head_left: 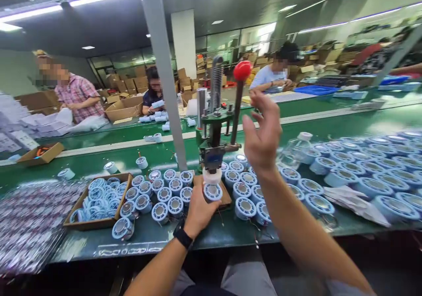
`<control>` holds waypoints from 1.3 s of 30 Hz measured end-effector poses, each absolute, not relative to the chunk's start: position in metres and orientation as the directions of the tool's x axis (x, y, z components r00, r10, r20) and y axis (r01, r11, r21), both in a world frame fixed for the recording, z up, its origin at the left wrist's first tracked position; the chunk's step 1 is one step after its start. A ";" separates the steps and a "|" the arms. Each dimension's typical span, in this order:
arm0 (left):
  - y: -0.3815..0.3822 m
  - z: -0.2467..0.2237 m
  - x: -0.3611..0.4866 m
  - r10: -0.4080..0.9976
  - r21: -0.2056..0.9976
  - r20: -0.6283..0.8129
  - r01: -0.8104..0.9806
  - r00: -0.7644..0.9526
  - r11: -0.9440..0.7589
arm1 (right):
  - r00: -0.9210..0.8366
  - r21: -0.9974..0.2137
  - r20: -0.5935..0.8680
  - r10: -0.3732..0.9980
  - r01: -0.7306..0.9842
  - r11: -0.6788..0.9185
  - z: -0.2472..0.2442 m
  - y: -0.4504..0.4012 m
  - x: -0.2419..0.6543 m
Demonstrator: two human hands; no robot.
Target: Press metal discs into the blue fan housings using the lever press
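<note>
My left hand is wrapped round a light-blue round plastic housing with a silvery centre. It holds the housing on the base of a hand press, right below the press's white round head. Whether head and housing touch, I cannot tell. My right hand is raised beside the press lever, fingers apart and slightly curled, holding nothing. The lever's red knob stands up just left of those fingers. Similar blue housings stand on both sides of the press.
A cardboard box of blue rings sits at left, beside stacked shiny parts. A clear bottle, many housings and a crumpled white wrapper lie at right. A grey post rises behind the press. Several people work across the green line.
</note>
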State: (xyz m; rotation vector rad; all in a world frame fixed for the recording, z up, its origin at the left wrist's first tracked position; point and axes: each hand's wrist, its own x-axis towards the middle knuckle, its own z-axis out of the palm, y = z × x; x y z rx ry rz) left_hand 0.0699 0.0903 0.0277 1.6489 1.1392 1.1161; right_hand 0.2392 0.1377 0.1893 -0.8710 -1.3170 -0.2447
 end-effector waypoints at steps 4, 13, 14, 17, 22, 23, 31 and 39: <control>0.035 0.008 0.041 0.918 0.787 0.233 0.492 0.320 -0.372 | 0.178 -0.502 0.842 0.510 0.605 0.618 0.044 0.056 0.199; 0.001 -0.011 -0.020 0.889 0.514 0.392 0.746 0.235 -0.424 | -0.088 -0.533 0.652 0.753 0.652 0.539 -0.054 -0.001 0.148; 0.006 -0.007 -0.030 0.879 0.478 0.425 0.771 0.216 -0.421 | -0.105 -0.529 0.642 0.760 0.657 0.537 -0.053 0.002 0.146; 0.028 0.001 -0.056 0.875 0.380 0.447 0.846 0.184 -0.373 | -0.168 -0.508 0.597 0.784 0.678 0.532 -0.049 0.014 0.140; 0.040 -0.006 -0.066 0.900 0.309 0.377 0.886 0.218 -0.344 | -0.267 -0.423 0.508 0.819 0.751 0.508 -0.028 0.031 0.125; 0.037 -0.008 -0.064 0.902 0.323 0.383 0.886 0.200 -0.333 | -0.297 -0.391 0.487 0.821 0.767 0.509 -0.023 0.034 0.122; 0.016 -0.022 -0.064 0.933 0.738 0.352 0.634 -0.070 -0.231 | -0.533 -0.296 0.173 0.828 0.774 0.560 0.007 0.053 0.107; 0.012 -0.032 -0.052 0.964 0.945 0.213 0.283 -0.162 -0.162 | -0.582 -0.307 0.074 0.810 0.759 0.574 0.018 0.053 0.091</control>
